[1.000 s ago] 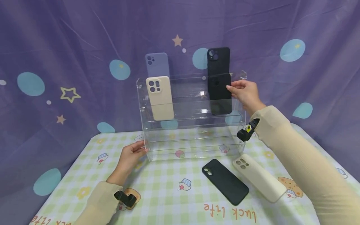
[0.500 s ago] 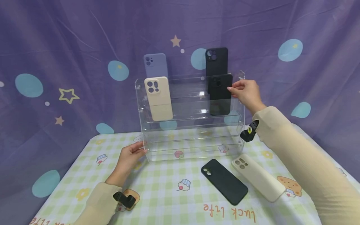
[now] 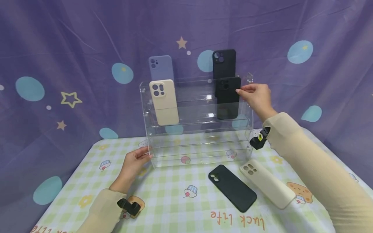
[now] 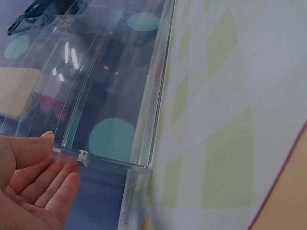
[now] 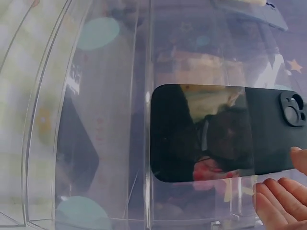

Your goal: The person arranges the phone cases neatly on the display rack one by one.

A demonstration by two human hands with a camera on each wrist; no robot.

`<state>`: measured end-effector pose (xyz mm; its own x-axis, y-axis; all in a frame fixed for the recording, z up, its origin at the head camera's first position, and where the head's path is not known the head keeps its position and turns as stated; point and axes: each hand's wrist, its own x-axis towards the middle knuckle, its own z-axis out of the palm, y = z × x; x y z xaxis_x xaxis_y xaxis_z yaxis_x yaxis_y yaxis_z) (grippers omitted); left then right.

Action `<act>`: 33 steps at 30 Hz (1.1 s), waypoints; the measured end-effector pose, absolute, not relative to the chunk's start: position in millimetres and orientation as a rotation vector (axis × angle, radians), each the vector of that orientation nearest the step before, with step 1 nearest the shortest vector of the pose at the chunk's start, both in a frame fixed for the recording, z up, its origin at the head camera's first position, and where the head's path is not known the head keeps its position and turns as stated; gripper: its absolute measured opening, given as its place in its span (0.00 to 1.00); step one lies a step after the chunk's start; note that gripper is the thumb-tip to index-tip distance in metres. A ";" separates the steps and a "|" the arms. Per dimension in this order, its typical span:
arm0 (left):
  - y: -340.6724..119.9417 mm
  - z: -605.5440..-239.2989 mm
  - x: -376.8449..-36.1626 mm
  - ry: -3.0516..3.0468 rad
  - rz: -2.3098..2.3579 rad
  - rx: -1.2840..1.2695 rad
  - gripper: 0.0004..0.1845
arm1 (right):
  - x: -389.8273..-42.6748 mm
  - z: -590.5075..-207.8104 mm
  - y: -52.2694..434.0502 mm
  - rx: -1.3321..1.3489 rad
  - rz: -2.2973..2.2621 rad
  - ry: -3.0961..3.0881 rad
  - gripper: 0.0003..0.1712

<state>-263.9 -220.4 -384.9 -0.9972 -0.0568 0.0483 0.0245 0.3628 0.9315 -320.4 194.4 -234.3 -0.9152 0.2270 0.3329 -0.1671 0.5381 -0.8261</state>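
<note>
A clear acrylic tiered stand (image 3: 146, 106) holds several phone cases. A lavender case (image 3: 161, 66) and a black case (image 3: 223, 61) stand on the top tier. One tier down are a beige case (image 3: 164, 102) and another black case (image 3: 228, 97). My right hand (image 3: 239, 91) touches that lower black case's right edge with straight fingers. In the right wrist view the fingertips (image 5: 276, 201) lie just off the case (image 5: 201, 132), behind the acrylic (image 5: 146, 143). My left hand (image 3: 147, 154) rests flat against the stand's lower left corner (image 4: 153, 105), fingers (image 4: 43, 167) straight.
A dark case (image 3: 232, 187) and a long beige case (image 3: 267, 183) lie flat on the checked tablecloth (image 3: 175, 207) in front of the stand's right half. A purple curtain with dots and stars hangs close behind. The table's edges run left and right.
My right forearm has sunk slightly while the fingers stay at the black case's edge. The left hand and the cases have not visibly moved.
</note>
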 end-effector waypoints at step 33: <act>-220.9 -385.0 -264.6 -2.542 -1.737 0.037 0.25 | -219.5 -404.9 271.5 0.578 1.179 -2.842 0.32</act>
<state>-264.6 -220.9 -385.0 -0.9978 -0.0549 0.0381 0.0155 0.3638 0.9313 -219.5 271.5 -404.9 -0.9319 -0.3308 0.1489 -0.3391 0.6482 -0.6818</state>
